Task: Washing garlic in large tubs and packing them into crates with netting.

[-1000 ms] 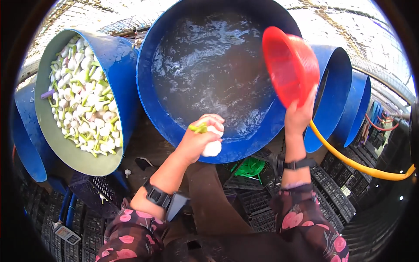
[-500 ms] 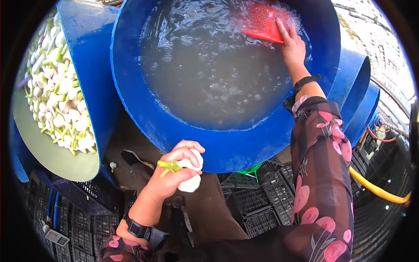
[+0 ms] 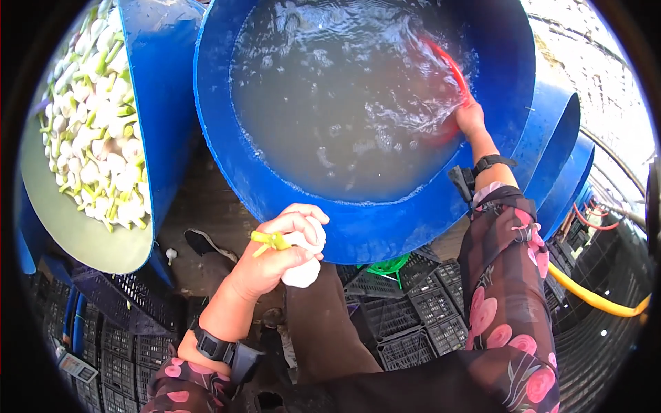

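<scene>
My left hand (image 3: 272, 251) is closed round white garlic bulbs (image 3: 303, 272) with short green stems, held just outside the near rim of a big blue tub (image 3: 358, 230). Cloudy, rippling water (image 3: 310, 138) fills the tub. Over its right side, my right hand (image 3: 470, 117) grips the edge of a red plastic basket (image 3: 451, 65). The basket stands tilted on its side, and most of it is hidden under the water.
At the left, a cut blue barrel (image 3: 86, 244) holds many garlic bulbs (image 3: 93, 158). More blue barrels (image 3: 551, 151) stand at the right. Black crates (image 3: 413, 344) and a yellow hose (image 3: 599, 303) lie below. One loose bulb (image 3: 171, 254) is on the floor.
My right hand has moved down and toward me with the red basket, which has tipped from lying near the surface to edge-on and mostly underwater. My left hand keeps its hold on the garlic.
</scene>
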Motion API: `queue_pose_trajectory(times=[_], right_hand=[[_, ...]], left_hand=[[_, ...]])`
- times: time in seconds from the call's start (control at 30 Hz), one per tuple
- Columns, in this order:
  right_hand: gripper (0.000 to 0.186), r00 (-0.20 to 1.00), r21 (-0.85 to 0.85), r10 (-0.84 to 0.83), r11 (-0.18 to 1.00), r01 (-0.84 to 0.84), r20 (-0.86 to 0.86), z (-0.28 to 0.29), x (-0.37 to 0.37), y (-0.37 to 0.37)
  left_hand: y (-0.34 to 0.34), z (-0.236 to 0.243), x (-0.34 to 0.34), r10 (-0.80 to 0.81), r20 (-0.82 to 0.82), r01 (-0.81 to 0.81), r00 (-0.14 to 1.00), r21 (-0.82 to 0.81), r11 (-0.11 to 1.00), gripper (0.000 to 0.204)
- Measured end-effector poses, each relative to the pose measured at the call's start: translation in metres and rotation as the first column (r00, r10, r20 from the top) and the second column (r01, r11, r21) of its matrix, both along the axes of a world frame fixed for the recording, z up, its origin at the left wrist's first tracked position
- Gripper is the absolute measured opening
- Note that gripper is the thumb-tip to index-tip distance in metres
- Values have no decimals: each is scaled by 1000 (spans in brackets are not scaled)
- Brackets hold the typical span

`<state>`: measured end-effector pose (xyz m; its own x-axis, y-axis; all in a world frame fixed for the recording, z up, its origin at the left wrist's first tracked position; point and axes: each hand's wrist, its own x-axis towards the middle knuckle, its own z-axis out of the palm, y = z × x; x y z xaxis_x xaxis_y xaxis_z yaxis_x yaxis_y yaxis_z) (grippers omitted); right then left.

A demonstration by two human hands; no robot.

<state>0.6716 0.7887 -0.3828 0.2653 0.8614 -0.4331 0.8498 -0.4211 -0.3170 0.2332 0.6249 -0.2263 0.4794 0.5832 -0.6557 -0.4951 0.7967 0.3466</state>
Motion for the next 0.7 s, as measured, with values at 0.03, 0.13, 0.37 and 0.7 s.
queue_pose_trajectory(times=[0.03,0.13,0.37,0.7], right_hand=[[53,1000,-1,-5,1000,5,-6,0,1,-5],[27,881,-268,-392,908,324,-265,17,-46,-30],[34,639,-471,-644,757,452,-421,16,-65,-84],[42,190,-505,-658,703,501,-728,94,-141,-118]], left_hand=[[1,2,1,-5,-6,5,1000,-1,1000,11],[-1,3,-5,-35,-45,34,998,-25,999,11],[6,9,4,-60,-115,54,992,-51,997,8],[76,-9,54,-124,-929,601,350,121,790,70]])
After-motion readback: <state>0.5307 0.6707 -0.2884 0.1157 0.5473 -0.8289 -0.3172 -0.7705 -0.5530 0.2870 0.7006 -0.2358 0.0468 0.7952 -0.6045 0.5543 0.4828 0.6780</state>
